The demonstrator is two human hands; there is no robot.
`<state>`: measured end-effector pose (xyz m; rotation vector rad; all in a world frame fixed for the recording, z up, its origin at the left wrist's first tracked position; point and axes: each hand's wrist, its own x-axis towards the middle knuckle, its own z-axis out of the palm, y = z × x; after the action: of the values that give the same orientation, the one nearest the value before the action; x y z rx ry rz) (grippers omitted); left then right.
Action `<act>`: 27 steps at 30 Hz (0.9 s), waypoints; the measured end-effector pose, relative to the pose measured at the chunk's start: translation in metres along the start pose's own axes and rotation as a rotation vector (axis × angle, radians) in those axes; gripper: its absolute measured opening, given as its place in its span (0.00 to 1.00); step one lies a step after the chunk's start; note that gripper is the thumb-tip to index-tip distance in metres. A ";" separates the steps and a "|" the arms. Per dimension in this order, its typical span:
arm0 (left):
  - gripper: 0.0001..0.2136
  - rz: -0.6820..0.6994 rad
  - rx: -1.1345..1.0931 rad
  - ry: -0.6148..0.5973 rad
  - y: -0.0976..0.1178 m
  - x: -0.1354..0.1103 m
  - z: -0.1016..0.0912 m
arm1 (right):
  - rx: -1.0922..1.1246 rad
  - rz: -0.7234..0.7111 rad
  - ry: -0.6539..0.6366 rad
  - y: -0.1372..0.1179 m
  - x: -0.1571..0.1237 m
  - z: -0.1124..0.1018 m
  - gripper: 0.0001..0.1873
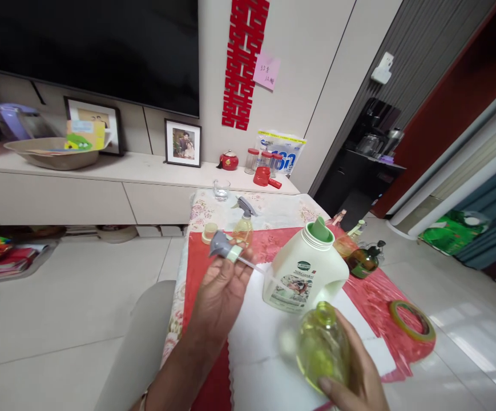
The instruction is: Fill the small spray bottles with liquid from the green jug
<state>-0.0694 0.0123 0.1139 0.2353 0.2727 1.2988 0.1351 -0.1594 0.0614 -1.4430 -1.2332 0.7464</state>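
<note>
In my left hand [220, 291] is a grey spray head [221, 245] with a pale collar, its thin clear tube pointing right toward the jug. My right hand [361, 368] grips a clear yellow-green bottle [321, 348] by its side; the bottle's neck is open at the top. A large pale-green detergent jug [290, 277] stands uncapped just behind the bottle, with a green spout in its mouth. White sheets [256, 365] lie beneath the jug and hands. Behind my left hand are a spray bottle [243, 228] with a grey trigger and a cream cap [209, 232].
Several small bottles, including a dark green pump bottle [364, 260], stand right of the jug. A roll of tape [410, 321] lies on red plastic [395, 291] near the table's right edge. A glass cup [221, 189] sits at the back. Beyond is a low cabinet [162, 200].
</note>
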 end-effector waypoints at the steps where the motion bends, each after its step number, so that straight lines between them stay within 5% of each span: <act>1: 0.09 0.005 -0.036 0.052 0.000 0.008 -0.007 | -0.003 0.006 0.039 -0.007 0.001 -0.009 0.46; 6: 0.09 -0.093 -0.043 0.120 -0.021 0.031 -0.058 | -0.178 -0.030 0.210 -0.047 0.035 -0.051 0.47; 12: 0.11 -0.218 0.001 -0.004 -0.043 0.032 -0.103 | -0.805 -0.336 0.206 -0.094 0.100 -0.086 0.44; 18: 0.18 -0.259 0.043 -0.020 -0.040 0.033 -0.106 | -1.128 -0.582 0.083 -0.123 0.136 -0.094 0.38; 27: 0.17 -0.273 0.073 -0.009 -0.039 0.032 -0.103 | -1.424 -0.771 -0.078 -0.151 0.152 -0.096 0.32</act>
<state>-0.0595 0.0349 0.0021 0.2563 0.3331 1.0182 0.2196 -0.0572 0.2551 -1.6891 -2.3499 -0.8211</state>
